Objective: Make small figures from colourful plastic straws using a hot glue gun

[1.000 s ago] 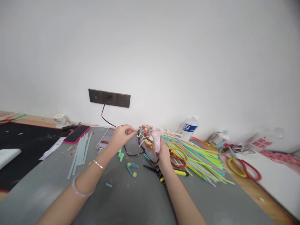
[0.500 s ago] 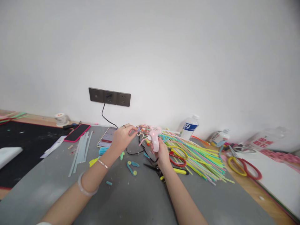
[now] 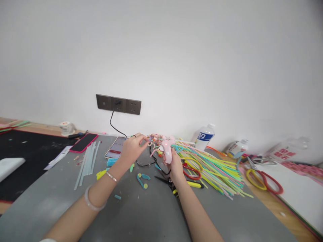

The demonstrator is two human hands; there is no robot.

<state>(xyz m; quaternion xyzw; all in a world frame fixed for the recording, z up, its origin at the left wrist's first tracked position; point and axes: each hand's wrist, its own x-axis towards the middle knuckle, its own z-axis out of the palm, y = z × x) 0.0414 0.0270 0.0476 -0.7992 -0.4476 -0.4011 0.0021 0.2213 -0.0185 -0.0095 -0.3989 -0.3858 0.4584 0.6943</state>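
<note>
My right hand (image 3: pixel 176 168) is wrapped around the handle of a pink hot glue gun (image 3: pixel 167 152), whose small red light is lit. To its left, my left hand (image 3: pixel 135 145) pinches a small purple piece (image 3: pixel 150 138) close to the gun's front end. Just behind both hands lies a jumble of small colourful bits, too small to make out. A black cord (image 3: pixel 146 164) runs on the table below the hands. Beneath my right wrist are black-jawed pliers (image 3: pixel 168 181) with yellow-and-black handles, partly hidden by the forearm.
Many coloured pipe cleaners (image 3: pixel 217 171) spread right of my hand, with scissors (image 3: pixel 193 169) among them. A bottle (image 3: pixel 205 137) stands by the wall. Leftward lie translucent glue sticks (image 3: pixel 87 161), a pink-edged phone (image 3: pixel 84 142) and a lit phone (image 3: pixel 116 148). More scissors (image 3: pixel 263 180) rest far right.
Both hands hold nearly the same pose, still gripping the glue gun and the purple piece. The whole view has shifted very slightly.
</note>
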